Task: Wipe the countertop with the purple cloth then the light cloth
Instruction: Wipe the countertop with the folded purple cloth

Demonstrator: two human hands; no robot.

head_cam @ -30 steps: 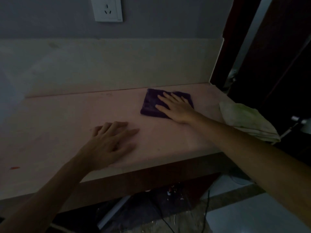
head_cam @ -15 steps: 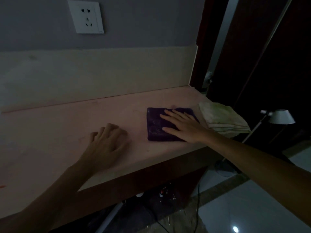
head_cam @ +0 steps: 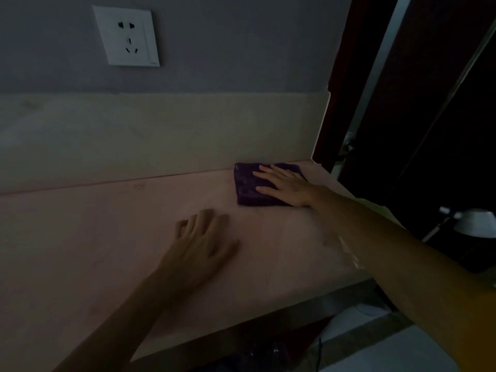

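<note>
Setting read as a dim domestic room, likely a home. Evidence: pale stone-like bench (head_cam: 134, 237) with a cream upstand behind it; white wall socket (head_cam: 126, 36) on the grey wall above the bench; dark wooden door frame (head_cam: 349, 76) at the bench's right end; desk lamp (head_cam: 472, 224) beyond that end; tiled floor (head_cam: 389, 350) below.

Both arms are bare from the frame edge to the wrist; no sleeve, watch or bracelet is worn. The left hand (head_cam: 200, 238) and the right hand (head_cam: 288, 187) carry no glove or ring. The left hand's outline is motion-blurred; fingernail detail is unresolved.
</note>
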